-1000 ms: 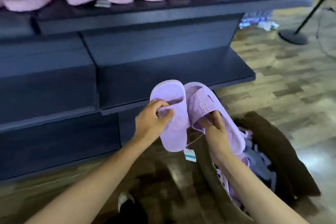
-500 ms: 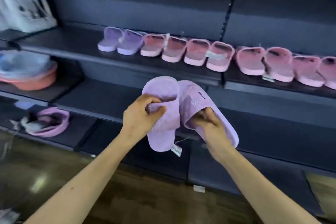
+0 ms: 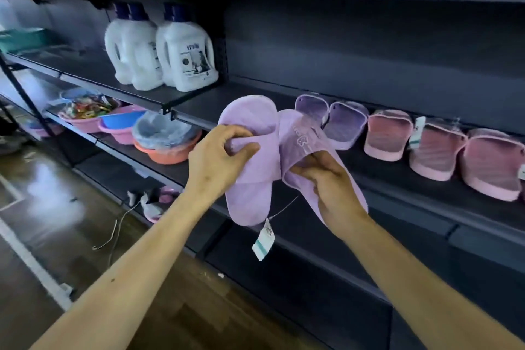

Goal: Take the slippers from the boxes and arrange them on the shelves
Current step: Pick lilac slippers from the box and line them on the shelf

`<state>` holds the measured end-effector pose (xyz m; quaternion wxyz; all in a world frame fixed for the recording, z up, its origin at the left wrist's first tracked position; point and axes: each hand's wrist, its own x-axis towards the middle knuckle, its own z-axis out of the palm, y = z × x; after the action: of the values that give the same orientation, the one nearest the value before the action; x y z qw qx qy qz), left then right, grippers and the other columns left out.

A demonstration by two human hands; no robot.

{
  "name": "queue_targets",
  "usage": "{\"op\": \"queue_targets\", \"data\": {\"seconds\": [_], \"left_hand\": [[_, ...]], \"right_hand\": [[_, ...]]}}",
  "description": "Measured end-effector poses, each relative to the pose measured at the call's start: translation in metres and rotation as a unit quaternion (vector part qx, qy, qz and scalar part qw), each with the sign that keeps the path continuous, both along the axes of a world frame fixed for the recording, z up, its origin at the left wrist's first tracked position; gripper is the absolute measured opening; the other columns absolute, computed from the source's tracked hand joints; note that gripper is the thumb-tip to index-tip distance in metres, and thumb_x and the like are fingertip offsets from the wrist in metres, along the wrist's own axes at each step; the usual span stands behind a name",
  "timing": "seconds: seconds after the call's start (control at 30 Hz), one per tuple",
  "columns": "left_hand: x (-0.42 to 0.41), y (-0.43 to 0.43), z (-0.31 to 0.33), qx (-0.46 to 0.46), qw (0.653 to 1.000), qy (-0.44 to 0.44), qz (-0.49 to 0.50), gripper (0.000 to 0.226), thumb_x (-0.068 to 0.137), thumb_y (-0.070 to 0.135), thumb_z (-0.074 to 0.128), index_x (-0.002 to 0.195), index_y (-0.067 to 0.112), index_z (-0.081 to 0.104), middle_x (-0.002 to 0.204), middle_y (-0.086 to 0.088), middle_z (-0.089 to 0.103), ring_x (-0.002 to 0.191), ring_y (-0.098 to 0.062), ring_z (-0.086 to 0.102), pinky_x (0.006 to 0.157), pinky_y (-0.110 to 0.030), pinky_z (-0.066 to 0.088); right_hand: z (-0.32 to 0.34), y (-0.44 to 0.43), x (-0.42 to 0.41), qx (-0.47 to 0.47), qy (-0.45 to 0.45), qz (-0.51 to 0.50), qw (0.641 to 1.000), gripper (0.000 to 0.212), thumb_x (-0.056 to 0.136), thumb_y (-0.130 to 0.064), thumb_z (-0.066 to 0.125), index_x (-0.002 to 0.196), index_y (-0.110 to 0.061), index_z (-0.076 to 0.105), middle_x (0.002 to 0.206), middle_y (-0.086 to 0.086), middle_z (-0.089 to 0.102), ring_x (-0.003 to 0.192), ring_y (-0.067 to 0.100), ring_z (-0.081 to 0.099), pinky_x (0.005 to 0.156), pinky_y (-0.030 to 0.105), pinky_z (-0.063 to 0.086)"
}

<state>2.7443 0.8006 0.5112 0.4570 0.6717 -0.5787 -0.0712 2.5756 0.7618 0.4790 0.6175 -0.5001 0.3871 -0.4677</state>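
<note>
The person's arms are bare along all that shows: the left forearm (image 3: 122, 273) and the right forearm (image 3: 420, 278) are uncovered from the picture's lower edge up to the wrists. A small dark mole (image 3: 113, 280) marks the left forearm. The left hand (image 3: 216, 162) and the right hand (image 3: 329, 187) are bare too, fingers (image 3: 241, 133) included.

Matt lilac foam-like slippers (image 3: 252, 150), paper tag (image 3: 264, 240), glossy wood-look floor (image 3: 56, 207)
</note>
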Motion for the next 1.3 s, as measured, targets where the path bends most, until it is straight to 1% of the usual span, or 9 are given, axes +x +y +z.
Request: {"op": "queue_targets", "data": {"seconds": [0.13, 0.23, 0.47, 0.63, 0.77, 0.87, 1.0, 1.13, 1.3], "left_hand": [[0.037, -0.051, 0.005, 0.020, 0.999, -0.044, 0.015, 0.025, 0.077, 0.038, 0.071, 0.100, 0.029, 0.065, 0.109, 0.013, 0.060, 0.094, -0.009, 0.055, 0.080, -0.023, 0.039], [0.061, -0.094, 0.012, 0.075, 0.993, -0.086, 0.020, 0.050, 0.066, 0.046, 0.077, 0.110, 0.031, 0.059, 0.119, 0.007, 0.052, 0.107, -0.012, 0.052, 0.088, -0.025, 0.039], [0.100, -0.195, 0.022, 0.142, 0.987, -0.082, 0.005, 0.065, 0.056, 0.046, 0.079, 0.115, 0.035, 0.054, 0.122, 0.001, 0.052, 0.109, -0.019, 0.053, 0.096, -0.035, 0.044], [0.115, -0.260, 0.014, 0.160, 0.986, -0.024, -0.029, 0.079, 0.038, 0.062, 0.063, 0.109, 0.027, 0.056, 0.097, 0.010, 0.059, 0.096, -0.017, 0.061, 0.091, -0.033, 0.049], [0.124, -0.308, 0.003, 0.178, 0.983, -0.014, -0.054, 0.080, 0.035, 0.068, 0.056, 0.102, 0.025, 0.058, 0.095, 0.006, 0.063, 0.094, -0.020, 0.062, 0.091, -0.036, 0.050], [0.126, -0.333, -0.007, 0.150, 0.984, -0.063, -0.077, 0.067, 0.048, 0.068, 0.047, 0.097, 0.025, 0.064, 0.101, 0.001, 0.067, 0.103, -0.024, 0.058, 0.091, -0.034, 0.047], [0.118, -0.344, -0.026, 0.204, 0.943, -0.225, -0.134, 0.042, 0.084, 0.056, 0.047, 0.121, 0.037, 0.053, 0.134, 0.007, 0.044, 0.125, -0.026, 0.038, 0.099, -0.040, 0.030], [0.113, -0.349, -0.041, 0.152, 0.915, -0.348, -0.139, 0.040, 0.093, 0.051, 0.034, 0.126, 0.032, 0.049, 0.135, 0.006, 0.043, 0.122, -0.023, 0.039, 0.092, -0.037, 0.031], [0.129, -0.382, -0.050, 0.068, 0.904, -0.355, -0.227, 0.072, 0.076, 0.055, 0.011, 0.123, 0.023, 0.054, 0.130, 0.002, 0.052, 0.116, -0.026, 0.047, 0.089, -0.036, 0.038]], "right_hand": [[0.008, -0.055, 0.036, -0.005, 0.010, 0.023, 1.000, 0.033, 0.072, -0.006, 0.055, 0.098, -0.023, 0.067, 0.100, -0.002, 0.072, 0.104, 0.020, 0.064, 0.096, 0.034, 0.048], [0.017, -0.105, 0.059, 0.025, -0.048, 0.051, 0.997, 0.031, 0.084, 0.007, 0.045, 0.096, -0.015, 0.063, 0.088, -0.002, 0.070, 0.077, 0.005, 0.068, 0.059, 0.010, 0.050], [0.027, -0.200, 0.111, 0.124, -0.120, 0.001, 0.985, 0.027, 0.088, -0.001, 0.044, 0.069, -0.015, 0.058, 0.055, -0.003, 0.063, 0.050, 0.005, 0.062, 0.047, 0.013, 0.048], [0.006, -0.242, 0.128, 0.155, -0.145, -0.038, 0.976, 0.028, 0.087, 0.005, 0.038, 0.072, -0.009, 0.059, 0.051, 0.000, 0.063, 0.061, 0.013, 0.057, 0.047, 0.016, 0.049], [0.007, -0.268, 0.138, 0.116, -0.089, -0.059, 0.987, 0.031, 0.084, 0.008, 0.039, 0.077, -0.008, 0.063, 0.062, 0.004, 0.061, 0.059, 0.014, 0.057, 0.052, 0.018, 0.045], [0.010, -0.279, 0.133, 0.058, 0.115, -0.027, 0.991, 0.025, 0.089, -0.003, 0.044, 0.077, -0.013, 0.064, 0.056, 0.000, 0.064, 0.050, 0.009, 0.061, 0.051, 0.019, 0.048], [0.009, -0.282, 0.126, -0.284, 0.460, -0.135, 0.830, 0.014, 0.086, -0.013, 0.054, 0.089, -0.014, 0.068, 0.084, 0.002, 0.070, 0.076, 0.017, 0.063, 0.069, 0.029, 0.046], [-0.024, -0.291, 0.139, -0.337, 0.610, -0.171, 0.696, 0.050, 0.062, -0.029, 0.076, 0.108, -0.019, 0.059, 0.106, 0.007, 0.058, 0.096, 0.032, 0.060, 0.074, 0.039, 0.049], [-0.050, -0.300, 0.154, -0.304, 0.652, -0.213, 0.661, 0.059, 0.072, -0.040, 0.045, 0.127, -0.019, 0.048, 0.114, 0.006, 0.045, 0.096, 0.033, 0.060, 0.075, 0.047, 0.052]]}}
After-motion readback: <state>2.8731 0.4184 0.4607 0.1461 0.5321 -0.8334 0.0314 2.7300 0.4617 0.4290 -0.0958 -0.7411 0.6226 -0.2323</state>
